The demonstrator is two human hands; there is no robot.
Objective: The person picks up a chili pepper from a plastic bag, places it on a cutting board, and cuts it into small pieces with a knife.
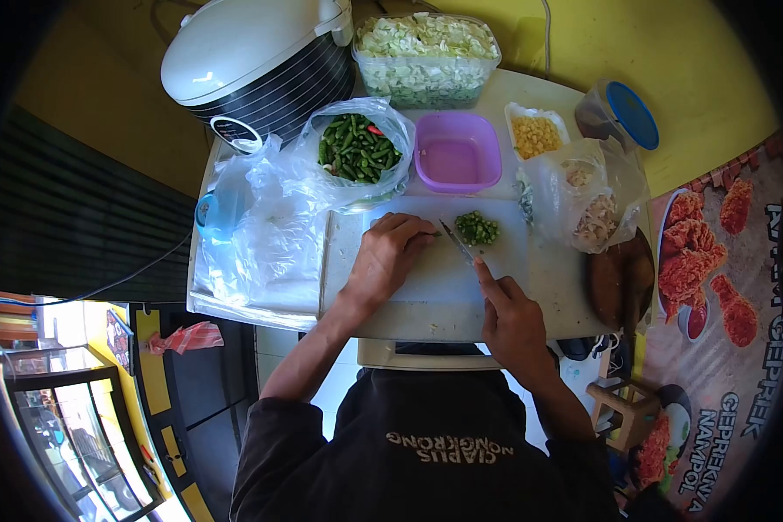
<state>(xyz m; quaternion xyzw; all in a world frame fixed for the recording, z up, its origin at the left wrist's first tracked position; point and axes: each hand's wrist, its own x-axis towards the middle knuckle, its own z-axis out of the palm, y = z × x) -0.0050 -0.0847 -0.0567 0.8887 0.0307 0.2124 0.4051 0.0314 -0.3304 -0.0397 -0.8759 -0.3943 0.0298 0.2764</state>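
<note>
My right hand (511,320) grips a knife (459,244), its index finger stretched along the blade's back. The blade points away from me over a white cutting board (413,283). Beside the blade, to the left, my left hand (396,248) is closed with its fingertips on a small green chili (436,233), mostly hidden by the fingers. A little pile of chopped green chili (477,228) lies on the board just right of the blade tip. Whole green chilies (357,148), with a red one among them, fill an open plastic bag behind my left hand.
A purple tub (458,178) stands behind the board, with a container of shredded cabbage (426,65) farther back. At back left is a rice cooker (257,65). Right hold a tray of yellow bits (536,135), a plastic bag (596,204) and a blue-lidded container (632,116).
</note>
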